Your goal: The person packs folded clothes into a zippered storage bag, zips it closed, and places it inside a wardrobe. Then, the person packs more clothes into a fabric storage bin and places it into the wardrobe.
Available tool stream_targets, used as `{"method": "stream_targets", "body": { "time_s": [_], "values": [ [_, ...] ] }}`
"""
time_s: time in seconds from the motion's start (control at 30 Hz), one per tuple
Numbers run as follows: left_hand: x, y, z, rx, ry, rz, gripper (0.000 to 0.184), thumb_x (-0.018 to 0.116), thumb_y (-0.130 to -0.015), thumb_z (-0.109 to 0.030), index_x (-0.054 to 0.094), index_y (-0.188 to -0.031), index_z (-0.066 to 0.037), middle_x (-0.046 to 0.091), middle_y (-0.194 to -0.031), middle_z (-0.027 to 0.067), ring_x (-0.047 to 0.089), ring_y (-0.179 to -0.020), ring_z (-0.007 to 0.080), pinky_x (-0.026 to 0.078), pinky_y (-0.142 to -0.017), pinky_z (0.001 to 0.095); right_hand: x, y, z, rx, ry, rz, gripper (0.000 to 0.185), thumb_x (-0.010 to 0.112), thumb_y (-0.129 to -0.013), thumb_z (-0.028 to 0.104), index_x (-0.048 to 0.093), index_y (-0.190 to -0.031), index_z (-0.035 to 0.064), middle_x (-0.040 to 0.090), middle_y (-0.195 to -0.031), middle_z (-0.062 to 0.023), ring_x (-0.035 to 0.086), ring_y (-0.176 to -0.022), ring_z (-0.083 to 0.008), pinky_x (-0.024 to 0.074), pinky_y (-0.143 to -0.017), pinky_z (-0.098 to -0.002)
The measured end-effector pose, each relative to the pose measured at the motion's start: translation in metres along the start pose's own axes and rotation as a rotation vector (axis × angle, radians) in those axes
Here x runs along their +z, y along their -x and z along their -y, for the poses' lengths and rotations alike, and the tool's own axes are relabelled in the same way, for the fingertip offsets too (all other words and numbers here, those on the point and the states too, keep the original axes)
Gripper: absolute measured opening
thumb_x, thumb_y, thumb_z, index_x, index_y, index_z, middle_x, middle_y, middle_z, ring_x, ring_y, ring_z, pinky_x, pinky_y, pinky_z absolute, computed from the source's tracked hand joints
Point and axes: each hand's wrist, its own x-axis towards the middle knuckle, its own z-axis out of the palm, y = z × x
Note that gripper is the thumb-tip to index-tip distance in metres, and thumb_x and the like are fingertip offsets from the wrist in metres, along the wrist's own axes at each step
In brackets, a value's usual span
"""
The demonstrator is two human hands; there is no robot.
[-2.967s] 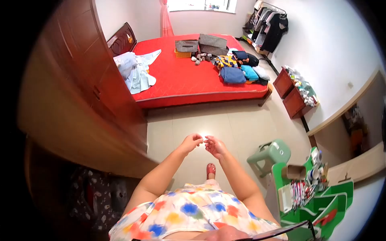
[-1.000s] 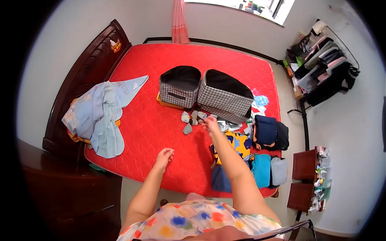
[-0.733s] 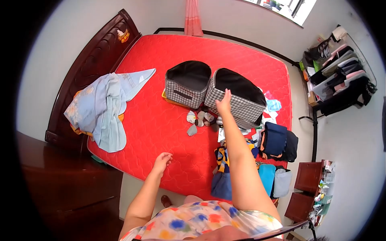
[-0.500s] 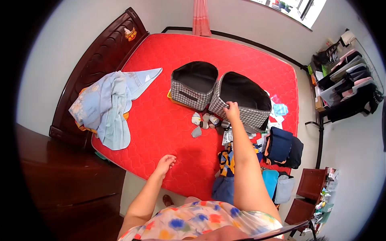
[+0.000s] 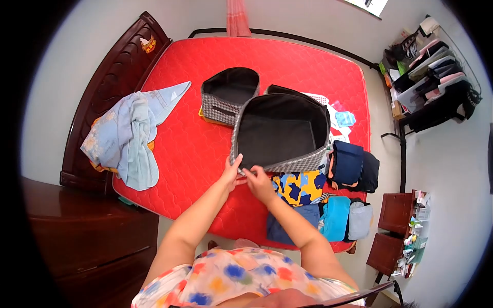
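A large fabric storage box (image 5: 280,136) with a black lining and a houndstooth outside is tipped toward me, its inside bare. My left hand (image 5: 234,171) grips its near left corner, thumb over the rim. Close beside it, my right hand (image 5: 258,180) pinches the near rim at the same corner. Just behind to the left stands a smaller houndstooth storage box (image 5: 222,105), upright on something yellow. A yellow, blue and navy patterned cloth (image 5: 298,188) lies folded beside my right forearm.
The red mattress (image 5: 177,64) carries a crumpled light-blue cloth (image 5: 134,136) at left. Folded navy clothes (image 5: 347,161), a turquoise garment (image 5: 335,218) and a grey garment (image 5: 359,219) lie at right. A clothes rack (image 5: 403,169) stands beyond the bed; a dark wooden headboard (image 5: 110,97) is at left.
The large box has come nearer and tilted toward me, now covering the small items in front of it. My left hand has risen from over the mattress to its corner; my right hand shifted left.
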Motion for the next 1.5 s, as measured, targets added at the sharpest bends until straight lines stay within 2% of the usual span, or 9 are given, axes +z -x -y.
{"method": "stream_targets", "body": {
  "time_s": [0.17, 0.37, 0.47, 0.6, 0.8, 0.97, 1.1, 1.37, 1.5],
  "values": [
    [-0.03, -0.056, 0.044, -0.046, 0.109, -0.13, 0.053, 0.037, -0.075, 0.004, 0.044, -0.126, -0.01, 0.058, -0.101, 0.0132, 0.063, -0.085, 0.0272, 0.058, -0.07, 0.0442, -0.009, 0.028, 0.017, 0.062, 0.041, 0.151, 0.039, 0.065, -0.076, 0.005, 0.059, -0.114, 0.0099, 0.051, -0.107, -0.0114, 0.061, -0.082, -0.0279, 0.053, -0.064, -0.0349],
    [-0.061, -0.025, 0.063, -0.031, 0.141, -0.089, 0.041, 0.039, -0.075, 0.003, 0.048, -0.115, -0.003, 0.059, -0.096, 0.0127, 0.062, -0.084, 0.026, 0.055, -0.081, 0.0421, -0.092, 0.028, -0.023, 0.205, 0.302, -0.241, 0.027, 0.065, -0.073, 0.006, 0.061, -0.099, 0.0102, 0.055, -0.1, -0.0125, 0.055, -0.096, -0.0326, 0.0461, -0.082, -0.0432],
    [-0.082, -0.032, 0.072, -0.06, 0.159, -0.096, 0.035, 0.04, -0.075, 0.003, 0.051, -0.108, -0.002, 0.06, -0.092, 0.0112, 0.061, -0.082, 0.0246, 0.055, -0.079, 0.0402, -0.128, 0.046, -0.078, 0.61, 0.639, -0.415, 0.062, 0.075, -0.067, 0.021, 0.049, -0.122, 0.0118, 0.043, -0.128, -0.0163, 0.043, -0.118, -0.0377, 0.0384, -0.095, -0.0476],
    [-0.101, -0.018, 0.077, -0.08, 0.148, -0.081, 0.035, 0.042, -0.073, 0.002, 0.055, -0.106, -0.004, 0.062, -0.09, 0.01, 0.062, -0.082, 0.0229, 0.053, -0.08, 0.0389, -0.107, 0.105, -0.17, 1.182, -0.071, -0.536, 0.09, 0.075, -0.064, 0.015, 0.027, -0.14, 0.0082, 0.044, -0.132, -0.0241, 0.044, -0.121, -0.0393, 0.0371, -0.1, -0.0413],
    [-0.155, -0.004, 0.094, -0.084, 0.271, -0.037, 0.033, 0.046, -0.068, -0.003, 0.057, -0.099, -0.002, 0.062, -0.089, 0.0093, 0.061, -0.085, 0.0257, 0.051, -0.083, 0.0407, -0.072, 0.142, -0.084, 0.91, 0.127, -0.282, 0.071, 0.042, -0.073, -0.01, 0.038, -0.137, 0.0206, 0.057, -0.115, -0.0266, 0.058, -0.102, -0.0423, 0.0465, -0.086, -0.0422],
    [-0.159, 0.021, 0.103, 0.042, 0.331, -0.057, 0.065, 0.051, -0.072, -0.007, 0.03, -0.134, -0.016, 0.054, -0.114, 0.0089, 0.056, -0.103, 0.0277, 0.044, -0.091, 0.0478, -0.051, 0.186, -0.01, 0.962, 0.09, -0.128, 0.07, 0.052, -0.08, -0.006, 0.029, -0.142, 0.0163, 0.051, -0.125, -0.026, 0.055, -0.108, -0.0423, 0.0434, -0.092, -0.0422],
    [-0.151, 0.015, 0.136, -0.115, 0.299, -0.23, 0.084, 0.062, -0.081, -0.018, 0.01, -0.147, -0.025, 0.042, -0.131, 0.0064, 0.039, -0.124, 0.0268, 0.039, -0.094, 0.0486, -0.014, 0.254, -0.017, 1.127, 0.009, 0.098, 0.036, 0.062, -0.081, 0.01, 0.064, -0.116, 0.0172, 0.035, -0.139, -0.0257, 0.044, -0.123, -0.0379, 0.0381, -0.101, -0.0372],
    [-0.124, 0.048, 0.182, -0.116, -0.144, -0.119, 0.038, 0.055, -0.09, -0.023, 0.052, -0.128, -0.026, 0.039, -0.14, 0.0062, 0.036, -0.128, 0.0226, 0.038, -0.095, 0.0425, -0.048, 0.22, -0.004, 0.987, 0.118, -0.08, 0.031, 0.062, -0.083, 0.015, 0.065, -0.115, 0.0179, 0.037, -0.139, -0.0227, 0.045, -0.122, -0.0352, 0.0369, -0.102, -0.0375],
    [-0.115, 0.045, 0.191, -0.141, -0.189, -0.107, 0.05, 0.055, -0.09, -0.024, 0.041, -0.138, -0.025, 0.035, -0.144, 0.0088, 0.035, -0.13, 0.0236, 0.037, -0.098, 0.0438, -0.051, 0.187, -0.029, 0.98, 0.172, 0.035, 0.048, 0.063, -0.081, 0.018, 0.053, -0.128, 0.0119, 0.033, -0.143, -0.0211, 0.037, -0.129, -0.036, 0.0338, -0.105, -0.0371]
  ]
}}
